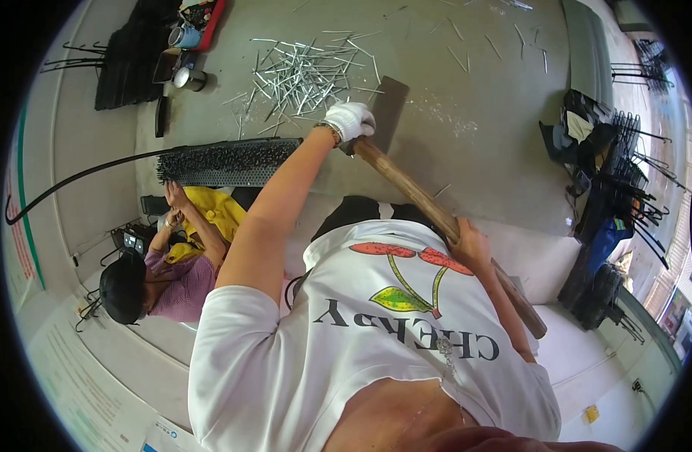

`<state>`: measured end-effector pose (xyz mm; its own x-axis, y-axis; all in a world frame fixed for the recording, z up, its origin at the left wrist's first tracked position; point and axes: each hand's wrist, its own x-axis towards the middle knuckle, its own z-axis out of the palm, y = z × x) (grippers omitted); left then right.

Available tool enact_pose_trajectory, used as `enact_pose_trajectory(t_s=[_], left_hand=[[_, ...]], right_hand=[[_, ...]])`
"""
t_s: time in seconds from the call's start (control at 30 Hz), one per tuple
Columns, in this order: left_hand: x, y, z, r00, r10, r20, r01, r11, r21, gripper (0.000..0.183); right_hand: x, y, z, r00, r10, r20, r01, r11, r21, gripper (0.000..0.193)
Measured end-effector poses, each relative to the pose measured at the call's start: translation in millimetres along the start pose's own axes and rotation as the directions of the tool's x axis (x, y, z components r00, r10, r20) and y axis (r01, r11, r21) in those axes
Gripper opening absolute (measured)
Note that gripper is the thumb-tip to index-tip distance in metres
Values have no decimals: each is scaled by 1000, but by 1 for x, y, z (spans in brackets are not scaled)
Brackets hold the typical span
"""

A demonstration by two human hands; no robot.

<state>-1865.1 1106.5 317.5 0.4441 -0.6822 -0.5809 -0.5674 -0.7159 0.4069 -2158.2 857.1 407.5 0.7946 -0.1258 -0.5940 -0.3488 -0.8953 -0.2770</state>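
A long wooden-handled tool with a flat, dark rectangular head (391,109), which looks like a hoe, slants across the front of my body. My left hand (350,120), in a white knit glove, is closed at the head end of its handle (406,184). Lower down the handle, my bare right hand (470,242) is wrapped round the wood. Just beyond the gloved hand lies a loose heap of thin silvery metal rods (304,75), like long nails. What the left fingers press on underneath is partly hidden.
At the left, a co-worker in a black cap (124,286) sits by a long perforated rack (233,181) packed with small dark pieces. Metal cups (189,78) stand at the far left. Loose rods (493,47) are scattered far right; dark hooked racks (621,196) line the right side.
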Motion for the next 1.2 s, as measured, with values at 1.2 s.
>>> enact_pose_trajectory(t_s=[1.2], left_hand=[[-6, -79, 98, 849, -519, -97, 428, 785, -448, 45]], right_hand=[[-69, 67, 97, 997, 52, 51, -67, 927, 369, 25]])
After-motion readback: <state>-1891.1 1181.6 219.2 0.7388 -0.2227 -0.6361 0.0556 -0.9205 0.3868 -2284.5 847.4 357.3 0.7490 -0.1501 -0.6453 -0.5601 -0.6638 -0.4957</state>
